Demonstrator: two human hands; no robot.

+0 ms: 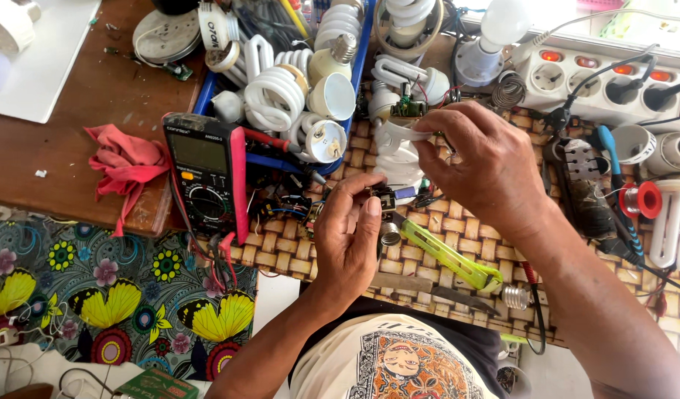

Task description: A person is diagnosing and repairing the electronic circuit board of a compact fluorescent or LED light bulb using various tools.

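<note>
1. In the middle of the frame we hold an opened lamp [396,159]: its white spiral tube is apart from the base.
2. Our left hand [347,236] pinches a small circuit board [385,198] between thumb and fingers, just under the tube.
3. Our right hand [487,166] is closed on the white tube, and the fingertips pinch its edge.
4. We judge the opening is done; the board is out, but nothing is joined back yet.
5. The multimeter [207,174] lies at centre left, and we do not touch its probes.
6. The green tool [447,255] lies below the hands, also not in use.
7. Many other lamps wait in the blue tray [366,44] at the top.
</note>
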